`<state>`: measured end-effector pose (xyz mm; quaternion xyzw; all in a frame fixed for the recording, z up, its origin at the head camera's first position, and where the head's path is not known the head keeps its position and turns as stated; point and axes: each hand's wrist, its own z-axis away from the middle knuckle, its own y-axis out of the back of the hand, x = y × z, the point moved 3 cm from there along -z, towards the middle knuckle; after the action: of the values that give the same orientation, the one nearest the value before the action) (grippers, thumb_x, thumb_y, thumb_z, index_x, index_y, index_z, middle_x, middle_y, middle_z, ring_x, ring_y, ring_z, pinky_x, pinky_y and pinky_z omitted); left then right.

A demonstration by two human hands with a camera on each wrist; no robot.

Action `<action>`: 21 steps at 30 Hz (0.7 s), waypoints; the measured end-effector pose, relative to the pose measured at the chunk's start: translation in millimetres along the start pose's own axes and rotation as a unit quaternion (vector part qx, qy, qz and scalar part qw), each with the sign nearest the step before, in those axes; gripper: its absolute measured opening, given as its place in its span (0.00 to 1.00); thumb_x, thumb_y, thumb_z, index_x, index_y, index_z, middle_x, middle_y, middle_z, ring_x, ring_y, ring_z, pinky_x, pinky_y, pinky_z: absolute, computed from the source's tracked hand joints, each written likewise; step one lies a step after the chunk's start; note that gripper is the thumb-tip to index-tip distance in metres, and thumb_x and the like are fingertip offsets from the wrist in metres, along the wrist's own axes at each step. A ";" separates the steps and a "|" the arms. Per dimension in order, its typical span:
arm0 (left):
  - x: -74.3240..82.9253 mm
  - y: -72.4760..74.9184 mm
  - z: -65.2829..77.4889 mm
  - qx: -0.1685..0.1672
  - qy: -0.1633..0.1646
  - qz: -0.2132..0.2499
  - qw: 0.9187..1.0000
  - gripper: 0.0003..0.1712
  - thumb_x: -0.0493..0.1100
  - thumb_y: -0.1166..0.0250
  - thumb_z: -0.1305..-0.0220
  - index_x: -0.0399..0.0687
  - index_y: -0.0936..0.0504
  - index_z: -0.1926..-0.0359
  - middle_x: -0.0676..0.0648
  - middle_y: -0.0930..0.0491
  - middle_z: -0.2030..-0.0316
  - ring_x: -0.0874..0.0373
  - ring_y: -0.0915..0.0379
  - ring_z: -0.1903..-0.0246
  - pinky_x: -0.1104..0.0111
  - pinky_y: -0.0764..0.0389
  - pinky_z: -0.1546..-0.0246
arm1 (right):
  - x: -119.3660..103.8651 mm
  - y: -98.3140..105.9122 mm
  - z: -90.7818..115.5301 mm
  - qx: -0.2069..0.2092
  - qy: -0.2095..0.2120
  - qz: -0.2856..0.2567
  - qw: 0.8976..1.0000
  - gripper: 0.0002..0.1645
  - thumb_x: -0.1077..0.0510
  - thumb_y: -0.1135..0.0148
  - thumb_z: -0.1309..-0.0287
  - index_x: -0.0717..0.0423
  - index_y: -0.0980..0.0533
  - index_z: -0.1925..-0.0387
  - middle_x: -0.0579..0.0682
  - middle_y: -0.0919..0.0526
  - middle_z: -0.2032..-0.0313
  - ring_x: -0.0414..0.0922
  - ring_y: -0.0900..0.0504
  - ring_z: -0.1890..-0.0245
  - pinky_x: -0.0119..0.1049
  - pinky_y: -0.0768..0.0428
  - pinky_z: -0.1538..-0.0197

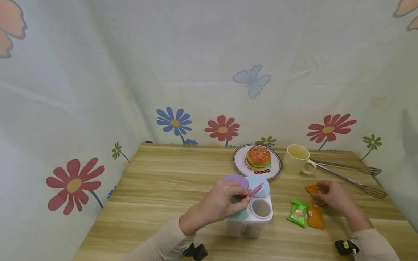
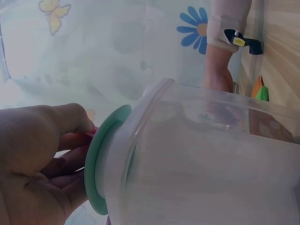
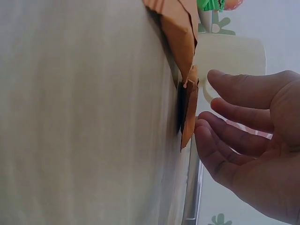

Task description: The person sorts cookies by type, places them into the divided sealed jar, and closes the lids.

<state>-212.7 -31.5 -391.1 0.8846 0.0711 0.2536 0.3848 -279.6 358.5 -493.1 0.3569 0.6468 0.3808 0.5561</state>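
Note:
My left hand [image 1: 225, 199] pinches a pink round lid [image 1: 255, 189], held tilted over a clear box with a white top [image 1: 269, 214]. Purple [image 1: 236, 179], light blue [image 1: 261, 185] and green [image 2: 92, 176] lids cover three of the box's round openings; the front right opening [image 1: 261, 208] is uncovered. Over at the right, my right hand [image 1: 336, 195] is at an orange packet [image 3: 190, 112], its fingertips by the packet's edge and the thumb apart from it. A second orange packet [image 1: 315, 216] and a green packet [image 1: 298, 213] lie just left of that hand.
Behind the box stands a plate [image 1: 240, 159] bearing a toy-like hamburger [image 1: 258, 157]. A pale yellow mug [image 1: 295, 161] stands right of the plate. Two long metal utensils, a slotted turner [image 1: 369, 170] and a whisk [image 1: 373, 191], lie at the right. Flowered cloth [image 1: 196, 90] hangs behind the wooden table [image 1: 156, 188].

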 end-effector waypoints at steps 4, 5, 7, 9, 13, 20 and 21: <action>-0.5 0.5 0.1 0.000 -0.001 0.006 1.000 0.04 0.38 0.32 0.41 0.43 0.12 0.67 0.52 0.16 0.72 0.66 0.28 0.76 0.88 0.32 0.76 | 2.5 0.4 -0.9 -0.007 0.001 0.008 1.000 0.24 0.59 0.29 0.50 0.74 0.23 0.57 0.65 0.17 0.64 0.57 0.18 0.63 0.50 0.19 0.61; -0.4 0.5 0.3 0.001 -0.003 0.005 1.000 0.04 0.38 0.31 0.41 0.43 0.12 0.67 0.52 0.16 0.72 0.66 0.28 0.76 0.88 0.32 0.75 | 3.3 0.4 -1.1 -0.010 0.002 0.012 1.000 0.24 0.59 0.29 0.50 0.74 0.23 0.57 0.65 0.17 0.64 0.57 0.18 0.64 0.50 0.20 0.62; -0.5 0.2 0.5 0.002 -0.006 0.004 1.000 0.03 0.38 0.31 0.41 0.43 0.12 0.67 0.52 0.16 0.73 0.66 0.28 0.76 0.88 0.32 0.75 | 4.6 0.5 -1.8 -0.018 -0.001 0.017 1.000 0.25 0.59 0.28 0.51 0.74 0.23 0.57 0.64 0.17 0.65 0.56 0.18 0.64 0.49 0.20 0.62; -0.6 0.0 0.5 0.002 -0.007 0.003 1.000 0.03 0.38 0.31 0.41 0.43 0.12 0.67 0.52 0.16 0.73 0.66 0.28 0.76 0.89 0.32 0.75 | 5.4 0.5 -2.2 -0.024 -0.003 0.021 0.999 0.25 0.58 0.28 0.53 0.74 0.23 0.58 0.64 0.16 0.65 0.56 0.18 0.65 0.48 0.20 0.63; -0.5 -0.3 0.4 -0.001 -0.004 0.003 1.000 0.04 0.38 0.32 0.41 0.43 0.12 0.67 0.52 0.16 0.73 0.66 0.28 0.76 0.89 0.33 0.76 | 6.0 0.9 -2.8 -0.040 -0.011 0.021 0.999 0.27 0.57 0.27 0.53 0.74 0.24 0.58 0.65 0.17 0.66 0.55 0.18 0.66 0.47 0.20 0.65; -0.3 -0.3 0.6 -0.003 -0.001 -0.001 1.000 0.04 0.38 0.32 0.41 0.43 0.12 0.66 0.52 0.15 0.72 0.68 0.28 0.75 0.86 0.28 0.76 | 7.1 -0.9 -3.5 -0.056 -0.009 0.026 0.998 0.28 0.56 0.27 0.53 0.74 0.25 0.57 0.63 0.17 0.68 0.52 0.19 0.68 0.44 0.21 0.67; -0.2 -0.2 0.5 -0.003 0.000 0.000 1.000 0.04 0.38 0.31 0.41 0.43 0.12 0.66 0.52 0.15 0.72 0.68 0.28 0.75 0.86 0.28 0.76 | 7.0 -1.0 -3.7 -0.057 -0.009 0.027 0.998 0.28 0.56 0.27 0.53 0.74 0.25 0.57 0.62 0.17 0.68 0.51 0.20 0.69 0.43 0.22 0.68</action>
<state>-212.6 -31.7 -391.6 0.8836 0.0706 0.2534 0.3874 -284.2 363.9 -496.8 0.3452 0.6088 0.4286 0.5713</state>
